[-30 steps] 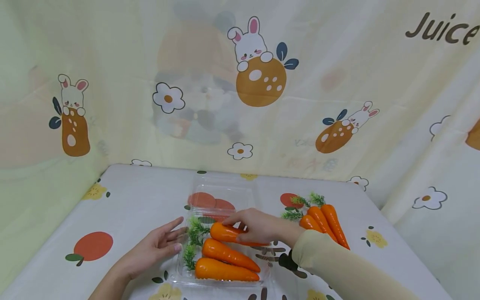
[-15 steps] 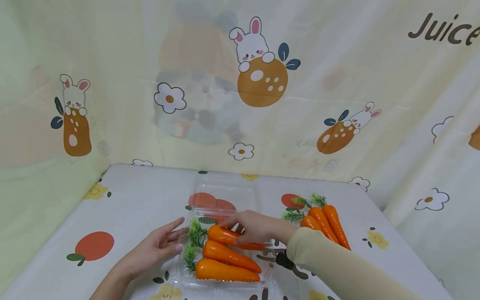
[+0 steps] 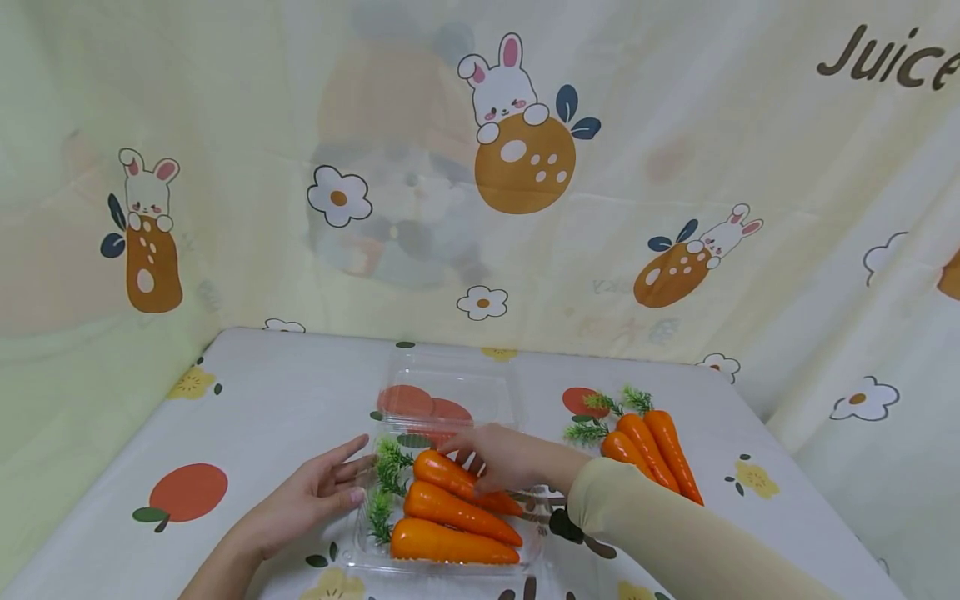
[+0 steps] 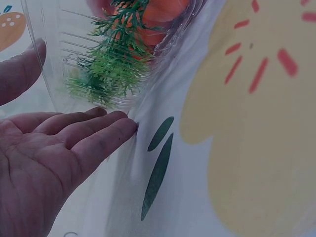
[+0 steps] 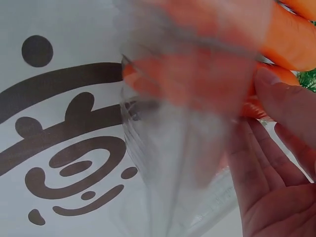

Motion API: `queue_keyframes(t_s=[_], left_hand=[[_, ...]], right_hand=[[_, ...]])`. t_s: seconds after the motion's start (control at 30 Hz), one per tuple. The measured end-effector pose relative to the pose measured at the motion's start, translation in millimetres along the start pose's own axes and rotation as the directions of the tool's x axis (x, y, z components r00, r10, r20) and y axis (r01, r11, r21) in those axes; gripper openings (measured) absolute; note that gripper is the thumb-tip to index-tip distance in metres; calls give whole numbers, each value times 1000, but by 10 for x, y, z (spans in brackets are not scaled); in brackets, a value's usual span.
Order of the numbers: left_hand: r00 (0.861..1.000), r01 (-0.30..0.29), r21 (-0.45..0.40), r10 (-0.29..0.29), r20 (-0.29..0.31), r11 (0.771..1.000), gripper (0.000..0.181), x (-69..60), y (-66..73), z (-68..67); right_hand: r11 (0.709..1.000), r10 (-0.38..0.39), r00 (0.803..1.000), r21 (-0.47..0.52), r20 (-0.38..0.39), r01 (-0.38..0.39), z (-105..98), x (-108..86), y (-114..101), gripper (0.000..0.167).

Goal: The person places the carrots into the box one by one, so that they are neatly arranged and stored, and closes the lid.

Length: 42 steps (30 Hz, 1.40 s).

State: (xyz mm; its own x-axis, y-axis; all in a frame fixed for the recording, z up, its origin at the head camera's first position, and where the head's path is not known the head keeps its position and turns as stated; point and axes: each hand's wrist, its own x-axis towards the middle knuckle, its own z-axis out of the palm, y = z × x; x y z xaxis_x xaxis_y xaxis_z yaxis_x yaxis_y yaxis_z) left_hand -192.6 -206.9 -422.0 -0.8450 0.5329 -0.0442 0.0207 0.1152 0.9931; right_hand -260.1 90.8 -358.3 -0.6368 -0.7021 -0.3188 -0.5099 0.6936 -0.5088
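Three orange toy carrots with green tops lie side by side in the clear plastic box (image 3: 536, 550): a far carrot (image 3: 435, 469), a middle carrot (image 3: 457, 511) and a near carrot (image 3: 450, 543). My right hand (image 3: 504, 458) holds the far carrot by its body, thumb on the near side, fingers over the far side. In the right wrist view the clear wall blurs part of that carrot (image 5: 182, 81). My left hand (image 3: 315, 492) is at the box's left side, fingers extended; its thumb is by the rim in the left wrist view, where green tops (image 4: 116, 64) show through the wall.
The box's clear lid (image 3: 450, 379) lies folded back behind it. To the right, beyond my right forearm, several more carrots (image 3: 647, 446) lie together on the patterned tablecloth (image 3: 285, 375). A printed curtain (image 3: 405, 275) hangs behind the table.
The far carrot has shifted slightly toward me and turned, its tip now closer to the middle carrot. My right hand has moved slightly with it. My left hand has stayed in place.
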Motion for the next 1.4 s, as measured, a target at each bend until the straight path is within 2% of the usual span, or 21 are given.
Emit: queue_keyframes(t_s=[0.33,0.63,1.07,1.4], left_hand=[[1000,10,3,-10,-4,1000,82,7,7,7],[1000,19,19,-19,-10,1000,82,4,15,8],[1000,9,20,-9,-14,1000,82,5,1,9],[1000,8,11,-8,-10,1000,82,7,-23,-2]], right_hand=[[997,73,997,21,4,-73,-24,-76,-16,60],[996,67,997,62,-24,-65,-103,-188,-7,54],[995,5,989,102,-147,10,-276,-408,160,50],[991,-27,959,118,-282,63,-409,-650,344,49]])
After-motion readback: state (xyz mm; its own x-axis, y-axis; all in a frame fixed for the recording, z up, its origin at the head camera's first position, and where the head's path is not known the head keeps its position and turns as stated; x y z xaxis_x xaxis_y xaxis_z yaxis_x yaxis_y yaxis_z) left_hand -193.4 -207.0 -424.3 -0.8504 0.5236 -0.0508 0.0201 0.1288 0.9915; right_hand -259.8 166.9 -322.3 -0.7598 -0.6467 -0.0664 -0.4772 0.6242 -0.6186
